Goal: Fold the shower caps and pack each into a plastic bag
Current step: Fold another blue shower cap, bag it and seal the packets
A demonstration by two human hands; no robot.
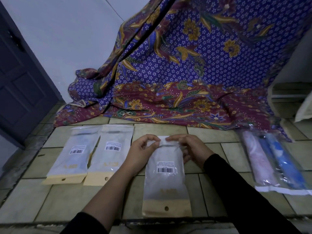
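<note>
Centrally, frosted plastic bag [164, 183] with barcode label [165, 170], tan hole-punched end.

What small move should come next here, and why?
Probably fold the flap down and press it sealed: left hand and right hand both pinch it at the far end of the middle bag, which looks filled like the two bags at left.
</note>
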